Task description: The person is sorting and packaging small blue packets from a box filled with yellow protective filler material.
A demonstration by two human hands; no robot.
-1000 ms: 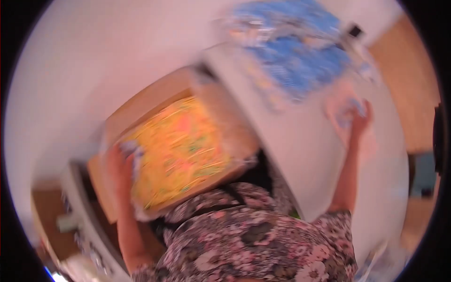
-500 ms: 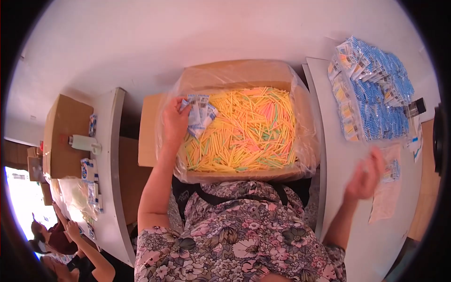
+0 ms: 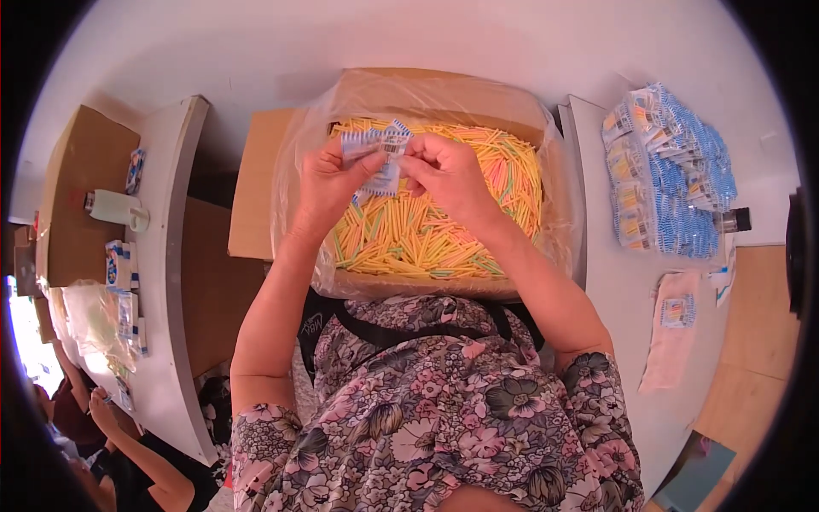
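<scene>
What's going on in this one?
The person's left hand and right hand hold small blue-and-white packets together, above an open, plastic-lined cardboard box full of yellow, pink and green sticks. On the table to the right lie a pile of similar packets and a pink cloth with one packet on it.

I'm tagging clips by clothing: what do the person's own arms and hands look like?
The left sleeve and right sleeve are short, with a pink, grey and black flower print. Below them the forearms are bare. The left hand and right hand wear no gloves, and no watch or bracelet shows.
</scene>
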